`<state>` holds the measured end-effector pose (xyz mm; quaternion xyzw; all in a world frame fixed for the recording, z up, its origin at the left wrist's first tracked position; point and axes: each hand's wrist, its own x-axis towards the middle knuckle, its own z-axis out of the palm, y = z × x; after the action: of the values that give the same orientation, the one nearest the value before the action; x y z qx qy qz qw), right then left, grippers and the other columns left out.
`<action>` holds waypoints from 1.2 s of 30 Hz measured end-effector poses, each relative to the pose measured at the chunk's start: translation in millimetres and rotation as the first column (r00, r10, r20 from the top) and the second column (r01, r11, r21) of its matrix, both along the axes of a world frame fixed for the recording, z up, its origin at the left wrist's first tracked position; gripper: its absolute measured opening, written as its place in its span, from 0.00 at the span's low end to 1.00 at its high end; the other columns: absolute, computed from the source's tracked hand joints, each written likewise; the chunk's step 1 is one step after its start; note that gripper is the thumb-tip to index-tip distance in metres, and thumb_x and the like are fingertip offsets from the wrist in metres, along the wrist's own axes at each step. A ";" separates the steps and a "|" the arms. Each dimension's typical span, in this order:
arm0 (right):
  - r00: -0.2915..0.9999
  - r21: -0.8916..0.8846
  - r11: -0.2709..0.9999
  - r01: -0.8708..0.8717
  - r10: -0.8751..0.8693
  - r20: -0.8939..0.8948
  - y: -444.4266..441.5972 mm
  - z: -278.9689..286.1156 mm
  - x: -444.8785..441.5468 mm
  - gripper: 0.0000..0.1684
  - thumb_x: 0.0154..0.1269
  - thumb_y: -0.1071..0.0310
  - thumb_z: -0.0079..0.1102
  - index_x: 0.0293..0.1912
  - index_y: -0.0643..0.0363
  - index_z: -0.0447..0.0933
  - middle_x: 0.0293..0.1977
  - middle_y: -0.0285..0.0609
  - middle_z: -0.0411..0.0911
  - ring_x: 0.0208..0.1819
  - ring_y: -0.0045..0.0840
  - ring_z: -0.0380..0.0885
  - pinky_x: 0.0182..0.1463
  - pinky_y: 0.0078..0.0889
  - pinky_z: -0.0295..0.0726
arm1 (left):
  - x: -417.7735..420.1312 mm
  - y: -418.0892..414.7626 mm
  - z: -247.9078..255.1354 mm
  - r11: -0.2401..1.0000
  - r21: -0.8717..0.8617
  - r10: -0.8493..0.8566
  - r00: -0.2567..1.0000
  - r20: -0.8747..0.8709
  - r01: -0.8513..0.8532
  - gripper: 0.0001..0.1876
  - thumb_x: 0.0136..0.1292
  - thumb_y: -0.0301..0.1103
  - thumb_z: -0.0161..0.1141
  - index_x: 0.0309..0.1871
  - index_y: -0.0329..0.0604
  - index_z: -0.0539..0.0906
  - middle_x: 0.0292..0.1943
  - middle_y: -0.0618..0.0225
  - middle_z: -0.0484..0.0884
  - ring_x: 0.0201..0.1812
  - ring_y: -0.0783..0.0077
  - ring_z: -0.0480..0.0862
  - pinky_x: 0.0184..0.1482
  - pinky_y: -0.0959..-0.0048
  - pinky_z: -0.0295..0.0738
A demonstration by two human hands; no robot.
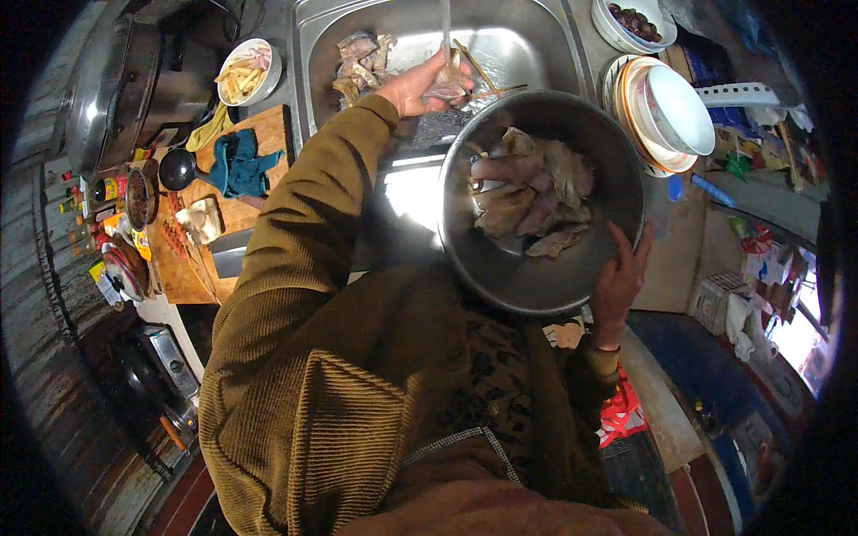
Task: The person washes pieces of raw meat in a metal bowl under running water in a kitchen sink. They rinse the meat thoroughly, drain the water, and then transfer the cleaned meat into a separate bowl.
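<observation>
My left hand [425, 86] is over the stainless steel sink [529, 57], shut on a wet piece of meat [450, 88]. A thin stream of water [446, 30] falls onto that hand and the piece. Beyond the wrist, a pile of similar pieces [362, 63] lies at the sink's left end. Two thin wooden sticks, probably chopsticks [477, 65], rest in the sink near my fingertips. With my right hand [618, 281] I grip the near right rim of a large metal bowl [536, 275]. Several pale brown meat pieces [529, 181] sit inside the bowl, which overlaps the sink's near right corner.
Left of the sink, a wooden cutting board [265, 137] bears a teal cloth [241, 164], a black ladle [177, 169] and a cleaver blade [230, 253]. A bowl of pale strips [268, 84] stands behind it. Stacked plates and bowls [677, 110] stand at the right.
</observation>
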<state>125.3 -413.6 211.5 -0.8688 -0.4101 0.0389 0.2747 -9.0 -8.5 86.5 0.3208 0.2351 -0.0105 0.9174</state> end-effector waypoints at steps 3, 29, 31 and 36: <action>0.999 -0.003 1.000 0.024 -0.024 -0.025 2.6 2.1 -2.2 0.29 0.55 0.79 0.40 0.55 0.56 0.78 0.70 0.60 0.56 0.72 0.50 0.55 0.72 0.43 0.57 | 0.6 -1.6 -2.2 0.994 0.104 0.047 0.993 -0.109 -0.036 0.20 0.72 0.51 0.52 0.52 0.43 0.75 0.38 0.64 0.80 0.22 0.77 0.75 0.12 0.86 0.61; 1.000 0.056 0.998 -0.017 0.017 0.012 -3.5 -12.4 -1.5 0.28 0.52 0.83 0.44 0.52 0.56 0.79 0.69 0.59 0.56 0.70 0.51 0.58 0.71 0.46 0.58 | -95.5 30.9 41.1 -0.450 0.532 0.426 0.696 -0.578 0.717 0.19 0.60 0.41 0.64 0.50 0.38 0.80 0.40 0.59 0.84 0.44 0.61 0.83 0.48 0.62 0.78; 1.000 0.080 0.997 -0.022 0.021 0.013 0.8 -13.6 4.9 0.29 0.53 0.82 0.43 0.52 0.54 0.80 0.68 0.58 0.57 0.69 0.50 0.59 0.71 0.44 0.59 | -114.0 34.0 14.1 -0.125 0.970 0.463 0.877 -0.130 0.210 0.19 0.60 0.40 0.64 0.50 0.37 0.81 0.41 0.61 0.85 0.41 0.66 0.84 0.47 0.66 0.79; 0.998 0.020 1.000 0.021 -0.020 -0.064 2.4 -2.5 -4.8 0.28 0.53 0.81 0.44 0.52 0.55 0.80 0.68 0.58 0.57 0.70 0.50 0.58 0.70 0.44 0.60 | -71.2 -93.6 167.3 0.463 0.872 0.290 0.957 0.023 -0.161 0.13 0.57 0.34 0.69 0.43 0.40 0.81 0.31 0.74 0.79 0.35 0.80 0.79 0.39 0.78 0.76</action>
<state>120.5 -411.2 209.1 -0.8684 -0.3926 0.0592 0.2972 -80.2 -102.2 253.8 0.7016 0.3072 0.2095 0.6079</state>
